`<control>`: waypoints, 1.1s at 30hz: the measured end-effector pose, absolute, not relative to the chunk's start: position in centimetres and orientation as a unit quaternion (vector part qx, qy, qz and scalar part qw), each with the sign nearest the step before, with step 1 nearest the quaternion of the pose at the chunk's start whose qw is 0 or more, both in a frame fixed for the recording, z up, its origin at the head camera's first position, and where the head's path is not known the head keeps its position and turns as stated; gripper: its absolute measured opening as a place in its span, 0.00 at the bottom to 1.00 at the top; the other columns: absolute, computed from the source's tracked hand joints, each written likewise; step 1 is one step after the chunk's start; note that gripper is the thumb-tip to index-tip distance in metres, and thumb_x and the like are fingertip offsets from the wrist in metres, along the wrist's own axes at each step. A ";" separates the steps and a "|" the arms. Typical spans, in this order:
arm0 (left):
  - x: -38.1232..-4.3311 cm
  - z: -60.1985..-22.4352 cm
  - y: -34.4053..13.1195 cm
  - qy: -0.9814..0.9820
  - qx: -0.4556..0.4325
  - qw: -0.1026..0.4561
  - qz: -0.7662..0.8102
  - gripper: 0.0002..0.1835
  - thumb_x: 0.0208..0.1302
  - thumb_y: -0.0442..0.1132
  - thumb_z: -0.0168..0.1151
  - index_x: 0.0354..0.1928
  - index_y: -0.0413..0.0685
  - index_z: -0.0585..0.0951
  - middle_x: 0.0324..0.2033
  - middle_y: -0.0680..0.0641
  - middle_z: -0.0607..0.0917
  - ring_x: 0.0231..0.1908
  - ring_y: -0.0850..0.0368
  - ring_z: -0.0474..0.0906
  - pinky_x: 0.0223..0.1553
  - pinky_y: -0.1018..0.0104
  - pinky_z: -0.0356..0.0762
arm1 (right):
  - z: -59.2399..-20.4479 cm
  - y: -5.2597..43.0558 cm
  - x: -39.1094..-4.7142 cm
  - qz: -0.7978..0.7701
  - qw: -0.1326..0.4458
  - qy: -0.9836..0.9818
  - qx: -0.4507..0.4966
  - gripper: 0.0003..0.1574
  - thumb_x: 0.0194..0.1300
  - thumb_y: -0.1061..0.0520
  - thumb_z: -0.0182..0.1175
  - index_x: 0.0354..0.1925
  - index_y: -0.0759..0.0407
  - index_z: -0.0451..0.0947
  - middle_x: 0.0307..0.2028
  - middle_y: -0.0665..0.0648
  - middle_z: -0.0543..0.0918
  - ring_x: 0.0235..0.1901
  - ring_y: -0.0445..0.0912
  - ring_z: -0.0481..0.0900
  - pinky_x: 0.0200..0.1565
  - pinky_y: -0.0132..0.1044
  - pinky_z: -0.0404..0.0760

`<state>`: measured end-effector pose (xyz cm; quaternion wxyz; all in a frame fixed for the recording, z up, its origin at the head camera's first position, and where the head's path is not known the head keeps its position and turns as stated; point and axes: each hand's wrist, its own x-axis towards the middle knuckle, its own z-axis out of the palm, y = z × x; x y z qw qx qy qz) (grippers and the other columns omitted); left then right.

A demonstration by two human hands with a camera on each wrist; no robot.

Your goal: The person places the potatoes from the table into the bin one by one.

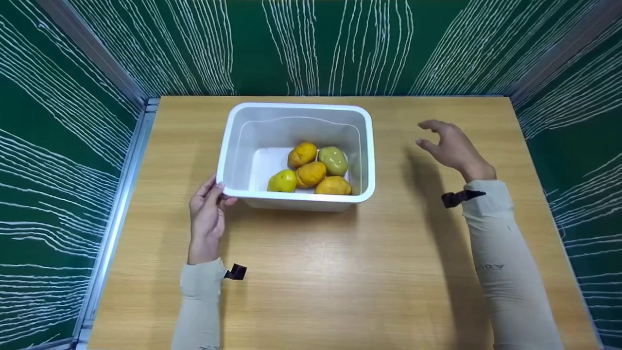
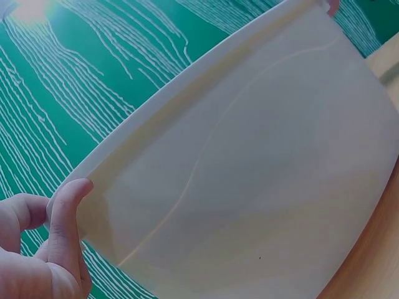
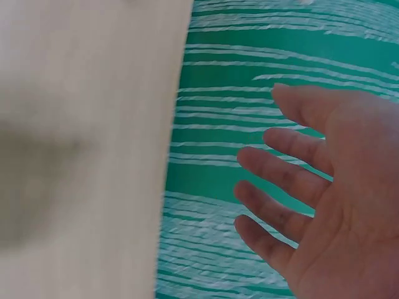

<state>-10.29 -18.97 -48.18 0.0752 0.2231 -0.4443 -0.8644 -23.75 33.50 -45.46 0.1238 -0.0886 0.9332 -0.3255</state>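
Note:
A white plastic bin (image 1: pixel 291 196) is at the middle back of the table in the head view. My left hand (image 1: pixel 208 214) pinches its rim at the front left corner. In the left wrist view, the thumb and fingers of this hand (image 2: pixel 56 243) meet at the rim, beside the bin's pale wall (image 2: pixel 249 156). Inside lie several fruits: three orange-yellow ones (image 1: pixel 311 174), a green one (image 1: pixel 333 161) and a yellow-green one (image 1: pixel 282 181). My right hand (image 1: pixel 457 148) is raised to the right of the bin, apart from it. Its fingers (image 3: pixel 283 171) are spread and relaxed, holding nothing.
The wooden table (image 1: pixel 311 291) extends in front of and beside the bin. Green panels with white streaks (image 1: pixel 320 48) surround it on the back and both sides. A metal rail (image 1: pixel 119 194) runs along the left edge.

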 end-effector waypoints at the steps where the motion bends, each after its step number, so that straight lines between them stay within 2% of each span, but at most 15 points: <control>1: -10.3 -48.2 -19.0 -0.443 0.224 0.076 -0.865 0.23 0.78 0.21 0.49 0.71 0.22 0.66 0.49 0.39 0.82 0.28 0.58 0.83 0.29 0.76 0.91 | -45.9 33.8 -23.6 -0.328 0.122 0.933 -0.083 0.35 0.81 0.49 0.60 0.75 0.67 0.68 0.74 0.72 0.68 0.76 0.69 0.61 0.78 0.72 0.61; 3: -10.2 -48.2 -19.0 -0.442 0.223 0.079 -0.865 0.22 0.78 0.21 0.49 0.71 0.22 0.66 0.49 0.39 0.82 0.27 0.58 0.82 0.28 0.76 0.91 | -46.7 34.4 -23.2 -0.329 0.119 0.934 -0.072 0.35 0.81 0.49 0.60 0.75 0.67 0.67 0.74 0.73 0.68 0.77 0.69 0.60 0.79 0.72 0.61; 12: -10.2 -48.0 -19.1 -0.459 0.226 0.072 -0.856 0.24 0.79 0.22 0.48 0.73 0.23 0.65 0.50 0.37 0.78 0.28 0.59 0.81 0.29 0.79 0.91 | -49.4 35.9 -21.5 -0.335 0.107 0.935 -0.042 0.35 0.81 0.52 0.60 0.75 0.69 0.67 0.73 0.75 0.69 0.73 0.71 0.64 0.72 0.73 0.69; 21: -10.2 -48.0 -19.0 -0.446 0.230 0.079 -0.862 0.23 0.78 0.21 0.48 0.72 0.22 0.65 0.50 0.37 0.79 0.27 0.58 0.81 0.29 0.78 0.91 | -51.0 36.5 -20.2 -0.342 0.099 0.934 -0.035 0.32 0.80 0.58 0.59 0.74 0.71 0.67 0.72 0.76 0.70 0.72 0.72 0.64 0.73 0.74 0.68; 26: -10.2 -48.2 -19.3 -0.448 0.221 0.066 -0.864 0.24 0.79 0.22 0.48 0.73 0.22 0.64 0.50 0.38 0.81 0.30 0.58 0.82 0.31 0.77 0.92 | -51.6 36.8 -19.5 -0.344 0.102 0.933 -0.021 0.33 0.81 0.56 0.59 0.75 0.69 0.66 0.73 0.75 0.67 0.74 0.72 0.61 0.75 0.74 0.65; 29: -10.3 -48.4 -19.7 -0.451 0.210 0.051 -0.866 0.24 0.79 0.22 0.49 0.73 0.24 0.64 0.50 0.39 0.81 0.32 0.57 0.83 0.32 0.76 0.92 | -51.8 36.8 -19.1 -0.346 0.086 0.934 -0.023 0.35 0.81 0.53 0.59 0.76 0.68 0.65 0.74 0.75 0.66 0.75 0.72 0.59 0.76 0.74 0.62; 33: -10.4 -48.6 -20.2 -0.442 0.197 0.032 -0.875 0.21 0.79 0.23 0.49 0.70 0.28 0.67 0.51 0.40 0.81 0.36 0.55 0.84 0.33 0.74 0.93 | -52.2 36.5 -18.8 -0.333 0.034 0.942 -0.039 0.36 0.81 0.50 0.60 0.75 0.69 0.67 0.73 0.75 0.68 0.73 0.73 0.62 0.75 0.74 0.64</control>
